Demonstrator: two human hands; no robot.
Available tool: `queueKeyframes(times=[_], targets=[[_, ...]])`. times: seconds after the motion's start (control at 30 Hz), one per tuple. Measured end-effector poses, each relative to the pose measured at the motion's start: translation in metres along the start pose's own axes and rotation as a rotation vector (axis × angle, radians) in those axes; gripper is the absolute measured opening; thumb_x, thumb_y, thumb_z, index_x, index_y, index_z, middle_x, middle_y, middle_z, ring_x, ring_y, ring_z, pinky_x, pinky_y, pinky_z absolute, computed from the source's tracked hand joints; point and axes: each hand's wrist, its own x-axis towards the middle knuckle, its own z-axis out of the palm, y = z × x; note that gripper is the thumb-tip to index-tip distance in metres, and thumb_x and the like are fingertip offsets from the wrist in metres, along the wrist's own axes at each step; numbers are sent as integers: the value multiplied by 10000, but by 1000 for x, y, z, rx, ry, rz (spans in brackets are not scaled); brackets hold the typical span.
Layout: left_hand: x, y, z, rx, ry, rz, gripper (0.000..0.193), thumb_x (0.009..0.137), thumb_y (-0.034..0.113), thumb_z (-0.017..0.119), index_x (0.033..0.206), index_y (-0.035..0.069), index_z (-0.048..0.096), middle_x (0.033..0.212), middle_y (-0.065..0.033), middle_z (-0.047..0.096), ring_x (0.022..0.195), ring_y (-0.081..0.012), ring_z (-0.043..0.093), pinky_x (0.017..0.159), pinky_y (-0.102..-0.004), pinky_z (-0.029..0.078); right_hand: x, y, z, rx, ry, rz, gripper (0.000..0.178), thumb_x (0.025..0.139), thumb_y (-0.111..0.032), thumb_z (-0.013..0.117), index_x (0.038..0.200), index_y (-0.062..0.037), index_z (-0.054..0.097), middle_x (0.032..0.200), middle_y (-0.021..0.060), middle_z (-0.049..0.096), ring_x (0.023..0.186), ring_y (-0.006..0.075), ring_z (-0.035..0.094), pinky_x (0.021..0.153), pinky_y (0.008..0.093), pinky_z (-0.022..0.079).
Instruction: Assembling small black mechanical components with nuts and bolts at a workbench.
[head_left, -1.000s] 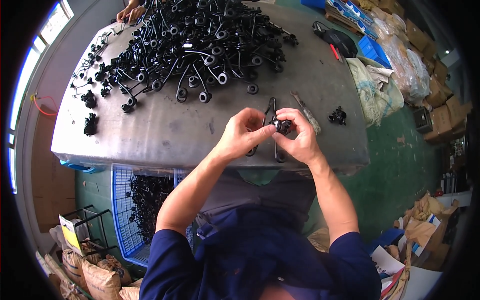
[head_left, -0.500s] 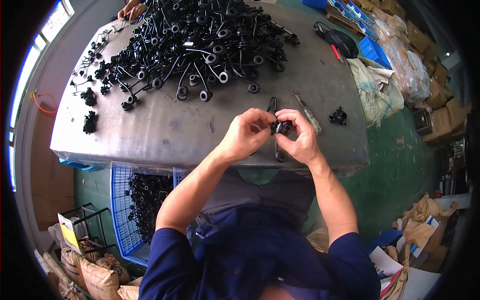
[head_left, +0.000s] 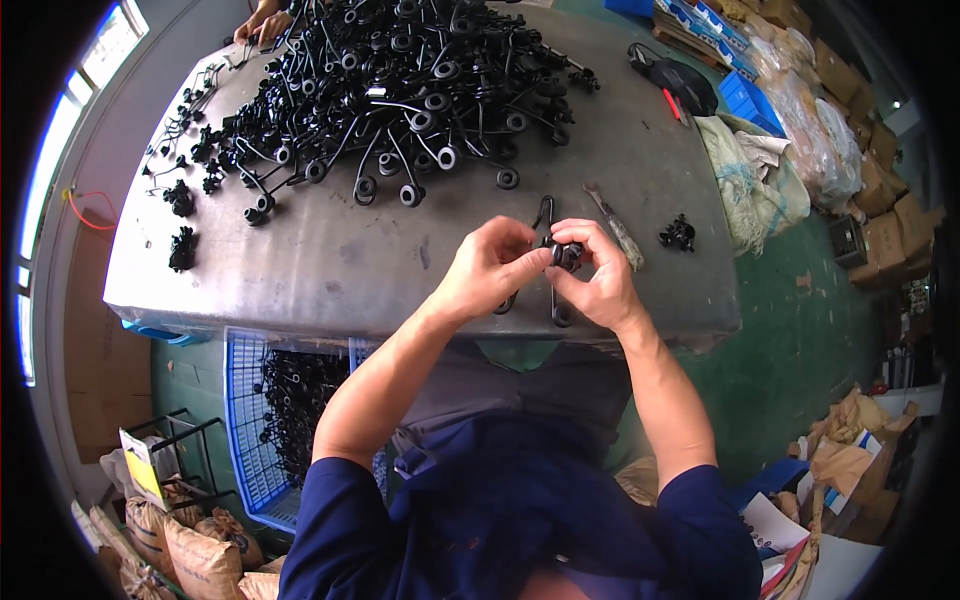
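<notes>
Below the table's near edge, on the left, stands a blue plastic basket [head_left: 238, 430] filled with thin black parts [head_left: 292, 400]. Above the bare metal-grey tabletop [head_left: 370, 285], the right hand [head_left: 603, 282] pinches a small black fitting [head_left: 568, 257] between thumb and fingers. The left hand [head_left: 488, 268] meets its other side with the thumb tip, index finger curled close by; whether those fingers grip anything I cannot tell. Under both hands runs a bent black wire rod [head_left: 547, 208], its loop pointing away from the body; whether it joins the fitting is hidden. Just beyond the right hand lies a slim worn hand tool [head_left: 614, 228], and further right a cluster of black clips [head_left: 677, 233]. Farther off rises a large heap of black rods with ring ends [head_left: 400, 110]; past it, at upper left, a co-worker's hand [head_left: 264, 28] reaches among small black pieces. At upper right sits a black bag [head_left: 682, 84].
</notes>
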Motion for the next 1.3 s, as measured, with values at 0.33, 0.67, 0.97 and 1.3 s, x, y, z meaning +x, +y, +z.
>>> queueKeyframes(times=[0.33,0.67,0.97,1.3], targets=[[27,10,2,123,71,48,293,848,215,743,951,-45,652,784,-76,686,714,-127,645,628,-284,522,25,-13,-2,-229,21,-129,347,710,-44,764,1023,-49,613,1087,90,619,886,196,637,703,300,516],[37,-8,-9,344,17,27,201,831,59,665,1002,-45,647,828,-78,688,726,-96,628,658,-246,524,32,-5,7,-448,-20,8,297,753,-191,730,1013,-91,629,1017,120,638,877,313,652,726,398,534],[19,-44,-8,358,17,199,294,827,-26,627,1120,-18,611,952,-114,705,874,-156,687,790,-290,552,40,-16,1,-590,-295,227,318,710,-187,707,991,-55,636,978,148,639,906,336,638,780,416,510],[16,-67,-2,417,108,249,302,832,-37,618,1132,-13,596,972,-113,699,881,-181,689,798,-295,553,53,-10,11,-809,-420,196,323,716,-184,710,991,-28,645,1000,165,628,939,356,628,818,435,507]])
